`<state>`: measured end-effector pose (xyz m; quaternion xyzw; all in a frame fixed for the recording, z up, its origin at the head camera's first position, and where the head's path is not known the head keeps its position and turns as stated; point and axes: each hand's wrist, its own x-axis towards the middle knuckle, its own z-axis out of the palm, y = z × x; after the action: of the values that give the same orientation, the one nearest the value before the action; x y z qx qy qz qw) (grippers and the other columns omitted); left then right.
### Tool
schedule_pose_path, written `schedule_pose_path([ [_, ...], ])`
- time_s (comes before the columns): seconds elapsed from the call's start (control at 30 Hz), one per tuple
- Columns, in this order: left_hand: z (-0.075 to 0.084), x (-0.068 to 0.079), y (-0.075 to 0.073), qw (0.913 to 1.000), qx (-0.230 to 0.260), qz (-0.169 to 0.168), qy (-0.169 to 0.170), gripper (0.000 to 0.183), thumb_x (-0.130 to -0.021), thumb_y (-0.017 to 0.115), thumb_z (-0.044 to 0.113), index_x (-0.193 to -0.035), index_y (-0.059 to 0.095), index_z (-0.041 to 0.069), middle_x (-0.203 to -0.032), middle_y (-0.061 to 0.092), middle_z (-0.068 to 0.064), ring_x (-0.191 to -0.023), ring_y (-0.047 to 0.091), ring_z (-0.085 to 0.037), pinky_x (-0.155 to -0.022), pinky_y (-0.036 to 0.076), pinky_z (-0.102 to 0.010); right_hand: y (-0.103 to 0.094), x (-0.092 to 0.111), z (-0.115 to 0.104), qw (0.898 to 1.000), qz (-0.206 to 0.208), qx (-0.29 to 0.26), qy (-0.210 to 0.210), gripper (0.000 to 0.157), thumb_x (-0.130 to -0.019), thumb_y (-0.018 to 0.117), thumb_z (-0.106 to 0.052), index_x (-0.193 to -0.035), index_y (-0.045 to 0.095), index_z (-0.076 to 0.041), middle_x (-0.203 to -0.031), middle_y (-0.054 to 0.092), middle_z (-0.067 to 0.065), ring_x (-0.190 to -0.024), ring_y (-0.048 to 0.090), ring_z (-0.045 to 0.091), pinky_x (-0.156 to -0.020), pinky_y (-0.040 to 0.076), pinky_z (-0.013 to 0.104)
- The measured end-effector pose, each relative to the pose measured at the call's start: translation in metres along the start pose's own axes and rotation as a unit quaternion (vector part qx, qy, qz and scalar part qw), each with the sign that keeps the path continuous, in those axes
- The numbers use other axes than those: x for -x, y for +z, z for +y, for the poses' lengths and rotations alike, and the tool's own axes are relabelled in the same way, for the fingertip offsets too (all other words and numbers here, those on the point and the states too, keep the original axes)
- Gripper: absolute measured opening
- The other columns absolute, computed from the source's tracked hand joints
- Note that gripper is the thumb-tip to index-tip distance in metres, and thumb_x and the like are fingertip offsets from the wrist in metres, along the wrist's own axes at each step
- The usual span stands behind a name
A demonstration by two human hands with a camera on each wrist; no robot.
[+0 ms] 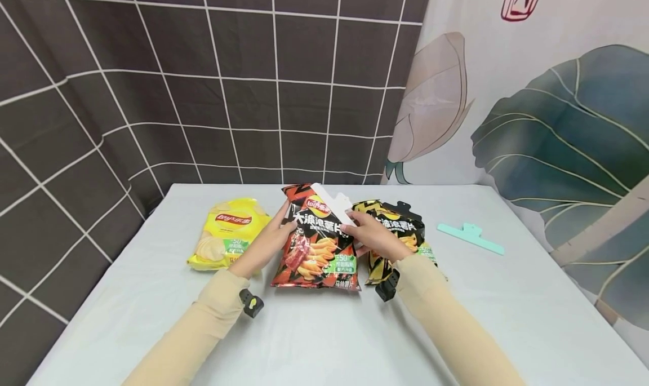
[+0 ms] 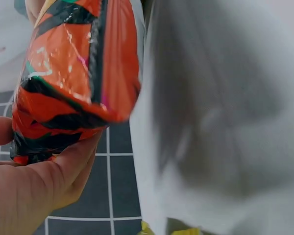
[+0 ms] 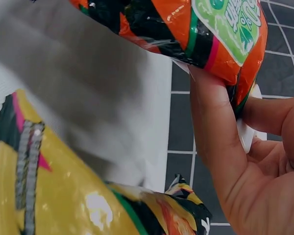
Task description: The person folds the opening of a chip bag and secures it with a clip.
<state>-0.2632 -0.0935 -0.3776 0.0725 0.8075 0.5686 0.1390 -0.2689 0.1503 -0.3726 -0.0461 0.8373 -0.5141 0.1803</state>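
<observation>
Our left hand (image 1: pixel 269 237) gripped the red bag (image 1: pixel 315 248)! Our right hand (image 1: pixel 374 235), nearer, pinched the white clip (image 1: pixel 337 205) slanting down toward it.

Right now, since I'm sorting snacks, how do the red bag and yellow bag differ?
The left hand and right hand hold the red bag; the yellow bag lies on the table. The red bag's front is mostly red and black; the yellow bag's is mostly yellow. Both bear Lay's branding.

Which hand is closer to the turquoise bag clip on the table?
Right: the right hand is left of the turquoise bag clip, with the black chip bag between them; the left hand is farther left, across the red Lay's bag.
</observation>
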Motion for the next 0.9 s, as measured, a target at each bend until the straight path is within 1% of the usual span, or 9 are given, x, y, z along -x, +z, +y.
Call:
schedule_pose_path([
  [0.07, -0.001, -0.002, 0.0, 1.0, 0.002, 0.0, 0.0, 0.064, -0.102, 0.04, 0.027, -0.155, 0.005, 0.035, -0.16, 0.021, -0.007, -0.144, 0.028, -0.031, -0.117, 0.022, -0.053, 0.001, -0.004, 0.0, 1.0, 0.002, -0.003, 0.002, 0.051, -0.1, 0.051, -0.022, -0.147, 0.035, -0.008, -0.122, 0.06, 0.02, -0.078, 0.067, 0.018, -0.058, 0.058, 0.036],
  [0.13, -0.001, -0.005, 0.0, 1.0, -0.004, 0.003, 0.002, 0.063, -0.102, 0.04, 0.027, -0.155, 0.007, 0.032, -0.161, 0.017, -0.006, -0.145, 0.025, -0.031, -0.117, 0.022, -0.052, 0.002, -0.007, 0.001, 1.0, 0.008, -0.002, 0.004, 0.05, -0.1, 0.05, -0.022, -0.146, 0.036, -0.007, -0.119, 0.061, 0.019, -0.075, 0.066, 0.017, -0.057, 0.058, 0.037],
  [0.2, -0.002, -0.007, 0.0, 0.9999, -0.01, 0.003, 0.005, 0.062, -0.103, 0.04, 0.027, -0.156, 0.008, 0.031, -0.162, 0.017, -0.006, -0.145, 0.024, -0.031, -0.117, 0.022, -0.052, 0.004, -0.01, 0.002, 1.0, 0.016, 0.002, 0.008, 0.047, -0.1, 0.051, -0.022, -0.144, 0.039, -0.006, -0.116, 0.062, 0.019, -0.074, 0.065, 0.017, -0.056, 0.057, 0.036],
  [0.33, -0.006, -0.013, 0.0, 0.9999, -0.01, 0.003, -0.003, 0.061, -0.103, 0.041, 0.028, -0.155, 0.01, 0.031, -0.16, 0.021, -0.007, -0.145, 0.026, -0.031, -0.116, 0.023, -0.053, 0.006, -0.015, 0.003, 0.999, 0.03, 0.012, 0.022, 0.043, -0.1, 0.052, -0.021, -0.139, 0.043, -0.006, -0.116, 0.06, 0.019, -0.075, 0.066, 0.019, -0.054, 0.057, 0.036],
  [0.43, -0.008, -0.016, 0.001, 0.9998, -0.01, 0.002, -0.016, 0.061, -0.103, 0.04, 0.028, -0.155, 0.009, 0.031, -0.16, 0.022, -0.009, -0.144, 0.026, -0.032, -0.116, 0.023, -0.053, 0.009, -0.019, 0.004, 0.999, 0.035, 0.019, 0.027, 0.04, -0.099, 0.053, -0.02, -0.135, 0.045, -0.005, -0.118, 0.058, 0.021, -0.077, 0.067, 0.021, -0.053, 0.057, 0.035],
  [0.57, -0.012, -0.018, 0.002, 0.9995, -0.005, -0.003, -0.031, 0.061, -0.103, 0.04, 0.028, -0.155, 0.008, 0.031, -0.159, 0.023, -0.01, -0.145, 0.025, -0.033, -0.116, 0.022, -0.053, 0.013, -0.022, 0.007, 0.998, 0.043, 0.036, 0.03, 0.042, -0.099, 0.054, -0.018, -0.137, 0.045, -0.003, -0.123, 0.055, 0.023, -0.078, 0.066, 0.022, -0.053, 0.057, 0.035],
  [0.7, -0.016, -0.02, 0.003, 0.9989, -0.004, -0.004, -0.047, 0.062, -0.103, 0.041, 0.028, -0.156, 0.008, 0.03, -0.16, 0.021, -0.01, -0.146, 0.021, -0.033, -0.117, 0.02, -0.055, 0.016, -0.025, 0.009, 0.996, 0.055, 0.058, 0.036, 0.047, -0.098, 0.055, -0.019, -0.14, 0.044, -0.002, -0.13, 0.051, 0.023, -0.072, 0.065, 0.021, -0.052, 0.056, 0.034],
  [0.8, -0.018, -0.021, 0.003, 0.9987, -0.009, -0.005, -0.05, 0.063, -0.103, 0.041, 0.028, -0.156, 0.008, 0.029, -0.161, 0.018, -0.01, -0.147, 0.018, -0.033, -0.116, 0.02, -0.056, 0.018, -0.025, 0.01, 0.995, 0.062, 0.067, 0.041, 0.051, -0.097, 0.057, -0.019, -0.143, 0.042, -0.003, -0.135, 0.049, 0.024, -0.069, 0.063, 0.021, -0.052, 0.056, 0.033],
  [0.9, -0.019, -0.022, 0.003, 0.999, -0.006, -0.01, -0.044, 0.062, -0.103, 0.04, 0.028, -0.156, 0.007, 0.028, -0.161, 0.018, -0.009, -0.147, 0.017, -0.033, -0.116, 0.019, -0.057, 0.019, -0.024, 0.009, 0.995, 0.066, 0.067, 0.045, 0.054, -0.096, 0.059, -0.019, -0.144, 0.04, -0.004, -0.139, 0.045, 0.025, -0.074, 0.064, 0.024, -0.052, 0.056, 0.033],
])
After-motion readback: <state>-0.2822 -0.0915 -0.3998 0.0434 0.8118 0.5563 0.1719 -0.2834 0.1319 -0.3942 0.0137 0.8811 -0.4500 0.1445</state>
